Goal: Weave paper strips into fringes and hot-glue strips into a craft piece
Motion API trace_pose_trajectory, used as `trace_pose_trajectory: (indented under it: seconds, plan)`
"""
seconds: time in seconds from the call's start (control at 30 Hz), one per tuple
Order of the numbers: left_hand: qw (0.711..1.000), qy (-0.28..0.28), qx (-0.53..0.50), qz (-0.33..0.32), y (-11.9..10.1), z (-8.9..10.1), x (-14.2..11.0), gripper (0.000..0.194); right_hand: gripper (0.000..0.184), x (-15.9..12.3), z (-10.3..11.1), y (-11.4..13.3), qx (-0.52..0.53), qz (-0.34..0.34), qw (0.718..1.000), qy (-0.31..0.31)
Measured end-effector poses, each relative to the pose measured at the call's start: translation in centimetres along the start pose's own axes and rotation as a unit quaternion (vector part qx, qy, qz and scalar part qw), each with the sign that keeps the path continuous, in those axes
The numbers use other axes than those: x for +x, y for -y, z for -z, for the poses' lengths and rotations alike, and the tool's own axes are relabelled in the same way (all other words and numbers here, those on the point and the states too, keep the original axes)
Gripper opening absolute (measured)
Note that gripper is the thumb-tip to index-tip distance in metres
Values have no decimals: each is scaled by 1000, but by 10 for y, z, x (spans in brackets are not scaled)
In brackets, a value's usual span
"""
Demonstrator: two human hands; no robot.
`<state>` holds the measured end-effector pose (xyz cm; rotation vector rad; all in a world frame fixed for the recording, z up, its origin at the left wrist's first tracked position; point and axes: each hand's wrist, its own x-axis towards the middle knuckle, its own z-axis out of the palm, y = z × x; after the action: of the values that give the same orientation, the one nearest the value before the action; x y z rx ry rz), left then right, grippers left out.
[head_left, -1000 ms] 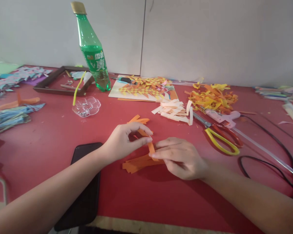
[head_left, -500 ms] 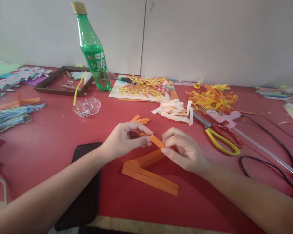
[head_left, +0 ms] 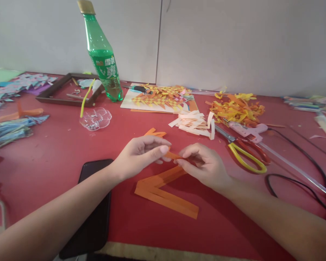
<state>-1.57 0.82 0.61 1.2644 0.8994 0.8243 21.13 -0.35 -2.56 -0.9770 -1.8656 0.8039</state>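
Note:
Between my two hands an orange paper strip (head_left: 172,155) is held just above the red table. My left hand (head_left: 141,155) closes on its left end, thumb on the near side. On the other end, the thumb and fingertips of my right hand (head_left: 203,165) pinch it. The strip looks narrow here, turned almost edge-on, and my fingers cover both its ends. Below my hands lie several more orange strips (head_left: 165,197), folded or laid in a V shape. A few short orange pieces (head_left: 155,133) rest just beyond my left hand.
Scissors (head_left: 247,156) and a pink glue gun (head_left: 251,131) with a black cord lie at right. Pale strips (head_left: 195,124) and orange-yellow pieces (head_left: 237,108) sit behind. A green bottle (head_left: 104,69), clear dish (head_left: 96,119) and wooden frame (head_left: 65,102) stand back left; a phone (head_left: 91,217) is under my left forearm.
The strip has turned from showing its flat face to nearly edge-on. My left thumb has shifted up over it, and my right fingers have curled a little lower.

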Motion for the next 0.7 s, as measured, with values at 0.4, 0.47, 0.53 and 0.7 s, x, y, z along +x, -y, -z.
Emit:
trace_pose_trajectory:
  seconds: [0.4,0.47,0.53,0.7]
  plan:
    - [994,-83,39,-54,7,1,3,15,17,0,-3,-2,39,-35,999,-5]
    - [993,-100,35,-55,8,2,4,16,15,1,-3,-1,52,-36,998,-22]
    - [992,-109,23,-54,8,3,4,18,14,1,-2,0,61,-36,997,-44]
    - [993,-112,6,-49,8,2,4,20,14,4,-2,1,79,-47,994,-66]
